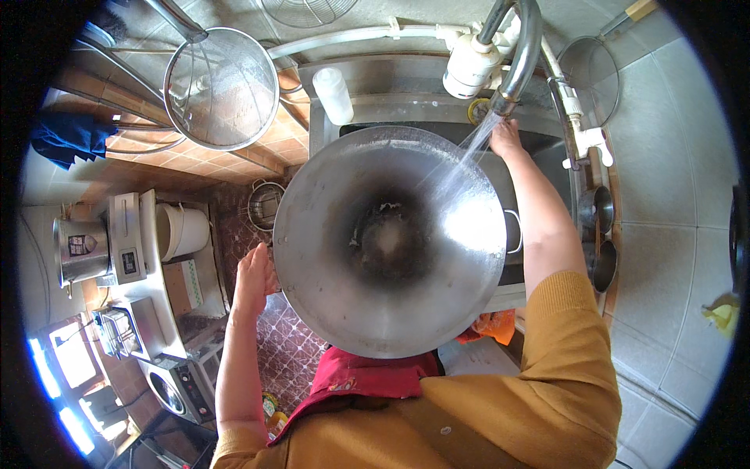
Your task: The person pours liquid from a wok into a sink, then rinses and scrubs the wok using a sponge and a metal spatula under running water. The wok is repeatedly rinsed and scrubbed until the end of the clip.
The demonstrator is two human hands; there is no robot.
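Note:
A large round steel wok (340,234) fills the middle of the view, its inside dark around the centre and wet and shiny at the right. My left hand (256,278) grips it at the left rim, where the handle is hidden by the fingers. A loop handle (514,231) shows bare on the opposite side. Water (477,140) sprays from a metal faucet (515,76) into the upper right of the wok. My right hand (505,138) is right at the faucet's mouth; whether it grips the nozzle cannot be told.
The wok hangs over a steel sink (545,170). A white bottle (333,95) stands on the sink's back ledge. Wall pipes with a white valve (595,143) run at the right. A round mesh strainer (221,88) hangs upper left. A white bucket (184,231) sits on a shelf.

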